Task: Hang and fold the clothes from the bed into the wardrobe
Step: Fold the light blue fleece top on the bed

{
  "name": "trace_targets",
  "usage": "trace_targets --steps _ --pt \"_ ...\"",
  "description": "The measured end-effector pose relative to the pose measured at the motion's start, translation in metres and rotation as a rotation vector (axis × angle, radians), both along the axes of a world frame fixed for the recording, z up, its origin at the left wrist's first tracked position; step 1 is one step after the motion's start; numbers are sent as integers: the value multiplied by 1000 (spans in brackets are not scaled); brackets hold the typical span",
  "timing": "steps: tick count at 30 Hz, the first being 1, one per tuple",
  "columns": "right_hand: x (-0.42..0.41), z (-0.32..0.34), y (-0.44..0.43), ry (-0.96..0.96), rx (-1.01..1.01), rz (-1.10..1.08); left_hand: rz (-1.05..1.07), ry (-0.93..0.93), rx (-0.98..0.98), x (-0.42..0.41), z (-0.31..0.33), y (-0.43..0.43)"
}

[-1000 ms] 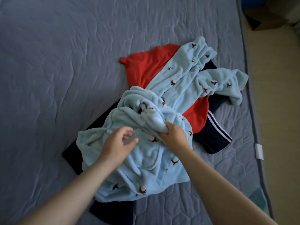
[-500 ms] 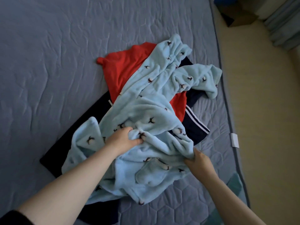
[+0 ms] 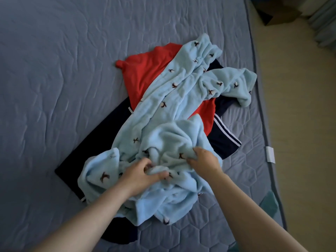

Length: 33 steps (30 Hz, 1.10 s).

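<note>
Nearest the camera, two bare forearms are reaching in over the near end of the pale-blue fleece garment (image 3: 174, 99), which is dotted with small dark-and-white motifs. The left hand (image 3: 143, 176) is curling its fingers and thumb round a fold at that near end, pinching it. Just to its right, the right hand (image 3: 205, 160) is digging curled fingers into a bunched ridge of the same fleece and gripping it; its fingertips are buried in the cloth.

The fleece garment is lying crumpled and twisted on top of the pile, with one long part trailing away from the hands and another flopping off to the right. A dark navy garment with white side stripes (image 3: 225, 140) is spreading out beneath it, showing on both sides. Further off, a red cloth garment (image 3: 145, 73) is lying partly under the fleece's far length. All three are resting on the quilted grey-blue bed cover (image 3: 63, 60).

Right of the fleece a white tag (image 3: 270, 154) is sitting at the bed's edge, with beige floor (image 3: 300, 124) beyond it and a brown cardboard box (image 3: 283, 13) in the far corner. No wardrobe or hanger is showing.

The step in hand looks like sorting: the person is taking the top garment off the pile, and nothing seems folded or hung yet. The next move probably calls for lifting the fleece clear without dragging the red and navy pieces along. After that comes finding its collar or shoulders, so it can be shaken out and made ready for hanging or folding.
</note>
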State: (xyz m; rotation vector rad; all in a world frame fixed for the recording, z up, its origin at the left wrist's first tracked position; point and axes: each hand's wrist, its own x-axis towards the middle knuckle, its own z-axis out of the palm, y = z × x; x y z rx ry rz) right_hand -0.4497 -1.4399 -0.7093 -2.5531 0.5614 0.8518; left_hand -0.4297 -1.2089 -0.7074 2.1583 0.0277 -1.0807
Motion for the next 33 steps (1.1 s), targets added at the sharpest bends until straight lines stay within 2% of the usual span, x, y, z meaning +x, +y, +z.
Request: trace_targets --steps 3,6,7,9,11,13,16,19,22,25,27,29,31,33 --pt "-41 -6 -11 135 60 -37 115 -33 70 -1 -7 6" --pt "-66 -2 -24 303 -29 -77 146 -25 102 -3 -14 3" --pt "-68 1 -25 273 -92 -121 142 -3 105 -4 -17 0" --pt "-64 6 -25 12 -202 -192 78 18 133 -6 -22 -5" --pt "-52 10 -21 -292 -156 -164 47 1 133 -7 -25 -10" --pt "-35 9 -15 -370 -69 2 79 -21 107 -7 -26 -12" --pt "-14 0 -8 -181 -8 154 -44 -29 178 -9 -30 -13" --pt "-12 -4 -5 31 -47 239 -112 -68 206 -15 -28 -10" --pt "-39 -7 -5 154 -88 286 -125 -207 151 -21 -26 -3" --pt "-80 -9 -10 309 -74 301 -206 -176 105 -30 -23 2" --pt "-98 -7 -17 429 64 204 -267 -156 121 -37 -22 -1" --pt "-100 -2 -23 458 220 -42 -317 -190 140 -42 -21 -5" --pt "-91 4 -25 330 216 -297 -345 -199 182 -43 -19 -9" --pt "-78 6 -22 77 -7 -320 -365 -173 191 -44 -17 -10"
